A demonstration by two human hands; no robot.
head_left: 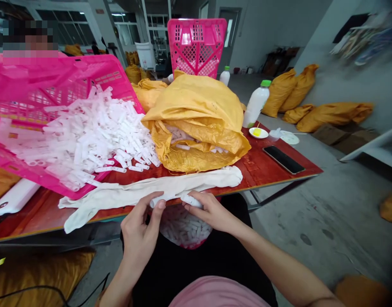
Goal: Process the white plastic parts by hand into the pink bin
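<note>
Item: white moulded plastic tubing (192, 200), matte and elongated, one piece or two not distinguishable. Pinched firmly between the fingers of the left hand (140, 226) and right hand (208, 211). Held above a pink-rimmed container (198, 246) of similar pieces, just beyond which a cream cloth (151, 189) is laid along a red table (255, 170).
</note>
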